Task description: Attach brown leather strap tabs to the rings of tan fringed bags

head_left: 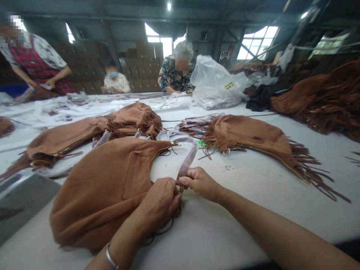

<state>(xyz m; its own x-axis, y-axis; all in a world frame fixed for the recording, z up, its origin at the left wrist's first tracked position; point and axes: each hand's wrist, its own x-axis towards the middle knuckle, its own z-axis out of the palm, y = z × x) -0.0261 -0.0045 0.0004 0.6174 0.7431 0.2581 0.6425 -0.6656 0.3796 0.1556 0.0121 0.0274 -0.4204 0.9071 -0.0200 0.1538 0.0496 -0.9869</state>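
A brown suede-like handbag [104, 187] lies on the white table in front of me, its curved zip opening facing right. Its strap [188, 157], wrapped in clear plastic, arcs from the bag's far corner back to the near one. My right hand [201, 183] pinches the strap's near end between thumb and fingers. Closed at the bag's near corner, beside a small metal ring, is my left hand [159, 202]; its fingertips meet the right hand's, and exactly what they grip is partly hidden. Dark fringe strands hang below the left hand.
More brown fringed bags lie at the back left [67, 137] and right [253, 135]. A clear plastic sack [216, 82] stands behind. Brown bags are heaped [323, 97] at far right. A grey board [25, 206] lies at left. Several people work across the table [281, 210].
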